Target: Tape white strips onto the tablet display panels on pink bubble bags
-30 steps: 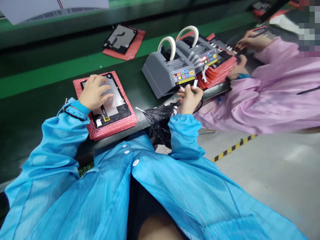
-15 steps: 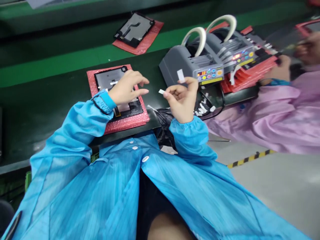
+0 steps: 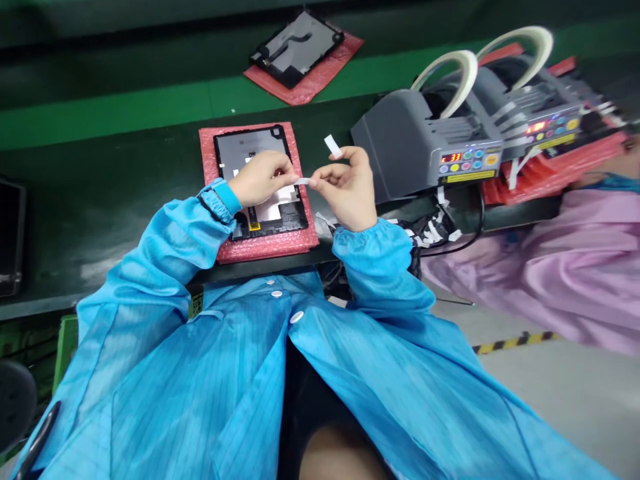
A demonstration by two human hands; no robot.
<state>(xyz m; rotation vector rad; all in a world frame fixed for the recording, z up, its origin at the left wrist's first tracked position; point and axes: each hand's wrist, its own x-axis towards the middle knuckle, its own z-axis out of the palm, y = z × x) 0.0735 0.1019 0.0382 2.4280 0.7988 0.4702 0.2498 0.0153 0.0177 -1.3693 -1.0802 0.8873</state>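
Between my two hands a short white strip of tape [image 3: 302, 181] is stretched over the right side of a tablet screen panel [image 3: 295, 217]. My left hand [image 3: 263, 179] pinches the strip's left end; my right hand [image 3: 350, 190] pinches its right end between thumb and a finger. A second white piece of tape [image 3: 332, 145] clings to the tip of my right index finger and sticks up. The panel lies back side up on pink bubble-wrap sheets [image 3: 270, 252], with a dark frame, grey backing and white patches. My left hand hides part of it.
Two grey tape dispensers [image 3: 395, 140] with large white tape rolls stand at the right. Another panel [image 3: 300, 50] rests on pink wrap at the back. Tape scraps and black cables [image 3: 433, 230] lie below the dispensers. A co-worker's pink sleeve [image 3: 555, 267] is at far right.
My right hand has moved left toward the panel, and my left hand has closed on the strip's free end. The view has shifted left, so the dispensers appear farther right.
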